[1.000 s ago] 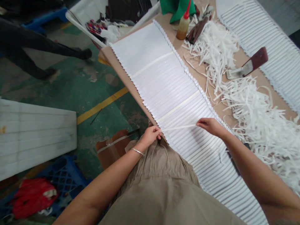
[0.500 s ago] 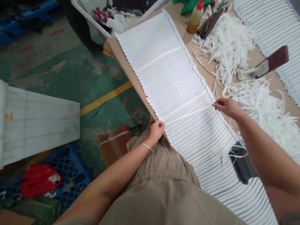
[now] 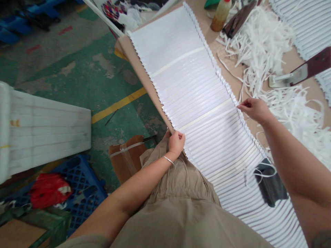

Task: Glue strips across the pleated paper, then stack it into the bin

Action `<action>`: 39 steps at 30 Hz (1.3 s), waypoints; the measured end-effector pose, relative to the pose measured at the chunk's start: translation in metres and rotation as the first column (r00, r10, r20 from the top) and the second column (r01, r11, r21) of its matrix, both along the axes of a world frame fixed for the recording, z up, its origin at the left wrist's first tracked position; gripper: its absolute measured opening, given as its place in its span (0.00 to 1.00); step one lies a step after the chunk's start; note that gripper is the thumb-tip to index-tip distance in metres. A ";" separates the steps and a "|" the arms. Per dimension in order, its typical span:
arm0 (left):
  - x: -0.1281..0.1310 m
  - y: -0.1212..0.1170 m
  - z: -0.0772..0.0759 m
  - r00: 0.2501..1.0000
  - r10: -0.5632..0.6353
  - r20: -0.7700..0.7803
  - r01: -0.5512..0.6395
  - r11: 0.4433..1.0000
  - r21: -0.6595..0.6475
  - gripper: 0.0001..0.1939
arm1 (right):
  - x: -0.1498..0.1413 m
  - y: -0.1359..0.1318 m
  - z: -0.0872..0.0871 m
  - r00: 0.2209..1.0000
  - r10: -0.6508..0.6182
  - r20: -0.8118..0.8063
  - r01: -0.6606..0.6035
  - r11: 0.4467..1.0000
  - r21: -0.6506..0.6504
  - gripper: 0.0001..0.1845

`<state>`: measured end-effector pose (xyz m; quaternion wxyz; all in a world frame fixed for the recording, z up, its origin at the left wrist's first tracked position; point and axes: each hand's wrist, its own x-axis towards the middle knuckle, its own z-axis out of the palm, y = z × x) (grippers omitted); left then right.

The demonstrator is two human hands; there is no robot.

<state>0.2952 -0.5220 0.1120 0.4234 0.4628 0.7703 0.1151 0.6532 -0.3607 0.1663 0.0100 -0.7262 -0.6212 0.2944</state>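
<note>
A narrow white strip (image 3: 219, 116) is lying just above the middle of the frame, its long axis running from lower left to upper right. It is spanning the ridged white panel (image 3: 217, 148) crosswise, while the panel's own length is running from upper left to lower right. The strip is following nearly the same line as the panel's ridges and is sitting just beside a cream band (image 3: 206, 115), on that band's lower side.

The strip is extending up and right from the left hand (image 3: 177, 143) and down and left from the right hand (image 3: 254, 109), so neither hand is nearer; each is occupying one end. The left hand is curling closed at the panel's left edge, apparently pinching the strip's lower end, though its fingertips are partly hiding the contact. The right hand is pressing thumb and fingers together around the upper end, at the panel's toothed right edge.

Farther out, a black object (image 3: 271, 186) is resting at lower right, and loose white strips (image 3: 266, 41) are heaping up at upper right, beside a maroon-handled tool (image 3: 314, 63).
</note>
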 end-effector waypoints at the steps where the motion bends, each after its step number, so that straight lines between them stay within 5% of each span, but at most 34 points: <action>1: 0.000 0.001 0.000 1.000 -0.001 -0.004 0.001 1.000 -0.009 0.07 | 0.000 0.001 -0.001 1.000 0.002 0.004 -0.002 1.000 0.000 0.12; 9: 0.002 0.006 0.001 1.000 -0.011 -0.021 0.010 0.999 -0.054 0.07 | 0.009 0.006 -0.025 0.999 0.032 0.015 -0.033 0.999 0.027 0.18; 29: 0.004 0.017 0.011 0.985 -0.119 -0.126 0.111 0.992 -0.066 0.06 | 0.001 0.013 -0.055 0.979 0.087 0.185 -0.094 0.995 0.031 0.13; 39: 0.002 0.019 0.008 0.988 -0.123 -0.096 0.121 0.992 -0.020 0.05 | -0.006 0.011 -0.049 0.950 0.027 0.312 -0.035 0.999 0.020 0.11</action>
